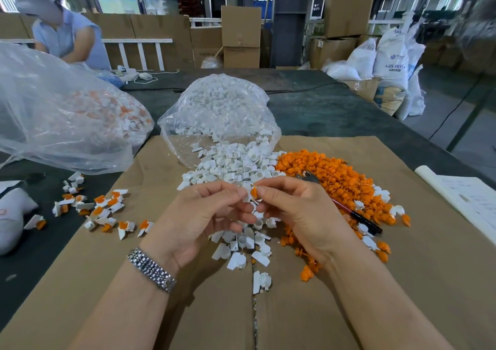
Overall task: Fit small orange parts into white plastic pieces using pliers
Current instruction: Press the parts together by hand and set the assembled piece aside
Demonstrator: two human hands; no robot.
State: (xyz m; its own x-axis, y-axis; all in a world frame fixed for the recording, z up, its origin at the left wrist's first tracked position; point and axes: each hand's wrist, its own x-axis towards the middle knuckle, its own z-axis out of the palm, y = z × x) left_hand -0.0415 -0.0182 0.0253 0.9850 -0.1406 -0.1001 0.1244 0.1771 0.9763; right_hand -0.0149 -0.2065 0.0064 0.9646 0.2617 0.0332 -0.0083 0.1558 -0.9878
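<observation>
An orange part (254, 192) sits pinched between the thumb and forefinger of the right hand (298, 215), pressed against a white piece (246, 198) that the fingertips of the left hand (204, 215) pinch from the other side. Both hands meet above the middle of a sheet of cardboard (402, 282) that covers the near part of the table (322, 108). The left wrist wears a metal watch band (151, 269).

Under the hands lies a heap of white pieces (233, 167), spilling out of a clear plastic bag (217, 113) that lies open toward the near edge. Just to the right of that heap, touching it, is a pile of orange parts (330, 178). The pliers (359, 215) lie on the orange pile, held by no hand, with their dark handle pointing toward the right edge.

Toward the left edge, finished pieces (102, 210) with orange fitted into white lie scattered over the cardboard's rim and the dark table. Behind them, a large clear bag (53, 113) holds more orange-and-white pieces. A sheet of paper (469, 196) lies at the right edge. At the far left corner, another person in a blue shirt (72, 38) works.
</observation>
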